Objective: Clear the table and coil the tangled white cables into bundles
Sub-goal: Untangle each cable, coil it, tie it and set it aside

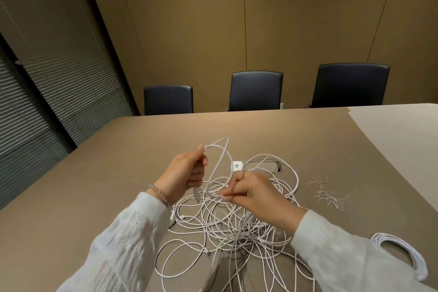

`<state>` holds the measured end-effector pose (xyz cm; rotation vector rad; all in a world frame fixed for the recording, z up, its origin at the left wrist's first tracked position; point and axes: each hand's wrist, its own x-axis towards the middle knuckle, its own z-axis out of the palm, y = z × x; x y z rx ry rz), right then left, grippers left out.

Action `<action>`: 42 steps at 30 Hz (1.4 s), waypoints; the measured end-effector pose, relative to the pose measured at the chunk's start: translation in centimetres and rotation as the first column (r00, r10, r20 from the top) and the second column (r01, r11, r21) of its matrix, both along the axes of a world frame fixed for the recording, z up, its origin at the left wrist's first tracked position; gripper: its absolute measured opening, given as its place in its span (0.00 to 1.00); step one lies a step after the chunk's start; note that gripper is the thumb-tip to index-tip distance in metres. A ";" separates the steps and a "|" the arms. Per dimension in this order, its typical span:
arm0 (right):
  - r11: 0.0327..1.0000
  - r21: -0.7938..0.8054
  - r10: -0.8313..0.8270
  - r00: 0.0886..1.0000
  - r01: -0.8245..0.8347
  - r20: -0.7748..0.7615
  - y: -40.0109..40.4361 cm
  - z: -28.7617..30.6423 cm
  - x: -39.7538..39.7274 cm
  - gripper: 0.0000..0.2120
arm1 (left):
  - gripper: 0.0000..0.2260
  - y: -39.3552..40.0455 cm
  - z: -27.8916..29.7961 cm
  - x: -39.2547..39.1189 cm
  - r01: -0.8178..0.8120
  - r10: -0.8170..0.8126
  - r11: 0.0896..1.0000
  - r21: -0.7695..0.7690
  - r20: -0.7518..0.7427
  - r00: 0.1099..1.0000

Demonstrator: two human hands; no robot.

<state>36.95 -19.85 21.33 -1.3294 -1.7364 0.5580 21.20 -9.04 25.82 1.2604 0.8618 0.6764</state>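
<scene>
A big tangle of white cables [227,227] lies spread on the brown table [94,185] in front of me. My left hand [186,173] is raised above the tangle and grips a few loops of one white cable [222,156], with a plug end hanging below the fist. My right hand [251,193] pinches the same cable lower down, just over the pile. A finished coiled bundle [403,253] lies at the near right, partly behind my right sleeve.
A white charger block [237,165] sits by a cable port [272,165] in the table beyond the tangle. Several thin twist ties [329,197] lie scattered to the right. Three dark chairs [256,90] stand along the far edge.
</scene>
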 end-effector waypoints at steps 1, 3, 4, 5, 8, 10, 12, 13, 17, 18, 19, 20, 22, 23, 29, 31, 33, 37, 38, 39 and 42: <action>1.000 0.008 -0.030 1.000 0.030 -0.006 0.1 0.4 -0.1 0.05 | 0.19 -0.4 0.1 0.4 0.011 -0.010 0.999 0.035 -0.032 0.999; 0.992 0.007 -0.124 0.991 0.124 -0.047 0.2 0.9 0.0 0.06 | 0.20 -0.9 0.4 0.7 0.009 0.020 0.978 0.210 -0.136 0.990; 0.985 0.004 -0.170 0.983 0.171 -0.070 0.2 1.0 0.1 0.05 | 0.20 -0.9 0.4 0.5 -0.001 0.097 0.928 0.372 -0.242 0.965; 0.978 0.010 -0.209 0.975 0.211 -0.079 0.1 1.1 0.2 0.05 | 0.20 -0.8 0.4 0.4 0.016 0.203 0.845 0.535 -0.347 0.916; 0.955 0.087 -0.283 0.959 0.283 -0.004 -0.1 0.8 0.3 0.05 | 0.20 -0.9 0.2 0.3 0.077 0.245 0.820 0.567 -0.471 0.847; 0.940 0.170 -0.309 0.950 0.296 0.053 0.0 0.8 0.1 0.05 | 0.21 -1.6 0.2 0.8 0.103 0.007 0.964 0.245 -0.413 0.911; 0.913 0.237 -0.358 0.931 0.332 0.075 0.1 0.9 -0.3 0.04 | 0.22 -2.4 0.4 1.1 0.233 -0.223 0.972 -0.013 -0.344 0.912; 0.896 0.275 -0.382 0.921 0.348 0.077 0.2 1.0 -0.5 0.04 | 0.21 -2.7 0.5 1.1 0.297 -0.302 0.953 -0.064 -0.314 0.900; 0.905 0.167 -0.364 0.915 0.392 -0.175 0.0 0.7 -0.6 0.05 | 0.16 -3.0 1.1 0.7 0.344 -0.341 0.939 -0.013 -0.180 0.923; 0.929 0.048 -0.339 0.896 0.367 -0.286 -0.1 0.6 -0.4 0.06 | 0.16 -2.8 1.2 0.4 0.310 -0.303 0.950 0.019 -0.167 0.938; 0.947 -0.071 -0.316 0.870 0.313 -0.379 -0.2 0.5 0.1 0.07 | 0.16 -2.6 1.4 0.1 0.280 -0.269 0.959 0.050 -0.163 0.949; 0.955 -0.156 -0.296 0.847 0.252 -0.443 -0.4 0.2 0.5 0.07 | 0.16 -2.3 1.6 -0.3 0.264 -0.249 0.961 0.075 -0.166 0.954; 0.958 -0.211 -0.274 0.833 0.194 -0.481 -0.7 -0.2 1.3 0.10 | 0.16 -2.0 1.9 -0.9 0.268 -0.244 0.958 0.103 -0.199 0.949; 0.959 -0.208 -0.273 0.826 0.193 -0.493 -0.8 -0.2 1.5 0.11 | 0.16 -2.0 1.8 -1.1 0.280 -0.250 0.954 0.106 -0.233 0.940; 0.960 -0.109 -0.278 0.823 0.258 -0.496 -0.9 1.1 1.5 0.06 | 0.14 -2.1 1.1 -0.4 0.280 -0.228 0.955 0.096 -0.364 0.903; 0.953 -0.120 -0.301 0.834 0.278 -0.462 -0.9 1.1 1.7 0.06 | 0.13 -2.2 1.1 -0.2 0.331 -0.270 0.938 0.099 -0.388 0.881; 0.947 -0.177 -0.320 0.799 0.267 -0.509 -0.9 1.1 1.8 0.10 | 0.14 -2.6 1.0 0.1 0.362 -0.298 0.927 0.100 -0.393 0.870; 0.950 -0.236 -0.300 0.814 0.205 -0.498 -1.1 1.3 1.7 0.20 | 0.14 -3.2 1.1 1.0 0.317 -0.217 0.932 0.178 -0.428 0.877; 0.952 -0.202 -0.295 0.865 0.230 -0.405 -1.1 1.1 1.6 0.19 | 0.14 -3.3 1.2 1.1 0.292 -0.226 0.947 0.134 -0.364 0.903; 0.952 -0.152 -0.302 0.906 0.267 -0.298 -1.0 0.9 1.6 0.17 | 0.13 -3.3 1.3 1.2 0.277 -0.257 0.960 0.041 -0.264 0.929; 0.938 0.028 -0.344 0.937 0.346 -0.064 -0.7 -0.1 1.8 0.17 | 0.13 -3.5 2.0 1.0 0.358 -0.351 0.880 -0.312 0.081 0.933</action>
